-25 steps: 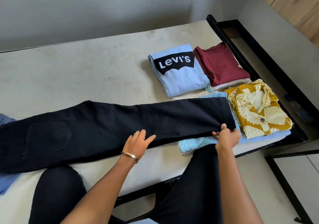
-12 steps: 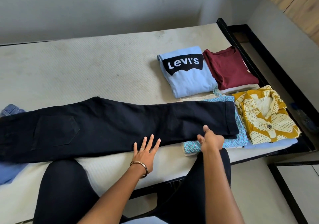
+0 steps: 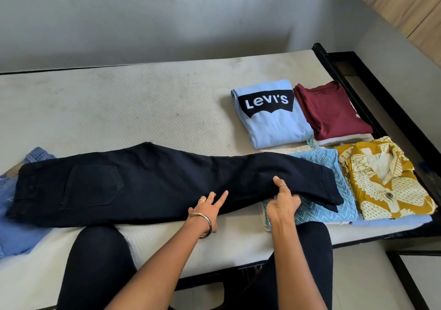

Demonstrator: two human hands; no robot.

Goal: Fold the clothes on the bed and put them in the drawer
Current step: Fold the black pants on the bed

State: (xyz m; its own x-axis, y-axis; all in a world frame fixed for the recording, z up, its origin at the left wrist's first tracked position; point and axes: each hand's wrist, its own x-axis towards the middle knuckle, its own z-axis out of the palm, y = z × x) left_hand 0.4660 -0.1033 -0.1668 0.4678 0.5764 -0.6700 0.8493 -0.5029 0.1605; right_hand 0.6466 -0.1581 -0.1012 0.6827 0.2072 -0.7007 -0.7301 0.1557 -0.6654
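A bare off-white mattress [image 3: 143,109] on a black bed frame [image 3: 353,90] fills our view, with a pale wall behind it and wood panelling at two o'clock. Across the mattress, from nine o'clock toward three, we see dark navy trousers [image 3: 152,183] laid flat and folded lengthwise, the back pocket showing toward the left. Our left hand [image 3: 206,210] rests flat on the near edge of the trousers with its fingers straight and spread, gripping nothing; bangles circle that wrist. Our right hand [image 3: 282,200] pinches the trouser leg near its hem, thumb on top and fingers curled underneath the cloth. The hem end lies over a folded blue zigzag garment [image 3: 319,204] at about four o'clock. Just beside that, at three o'clock, sits a folded mustard patterned shirt [image 3: 381,190]. Farther back, at one o'clock, a folded light blue Levi's T-shirt [image 3: 274,123] lies touching a folded maroon top [image 3: 331,111]. At nine o'clock, blue denim [image 3: 14,233] pokes out from under the waistband end of the trousers. Our knees in dark leggings press against the near side of the bed.
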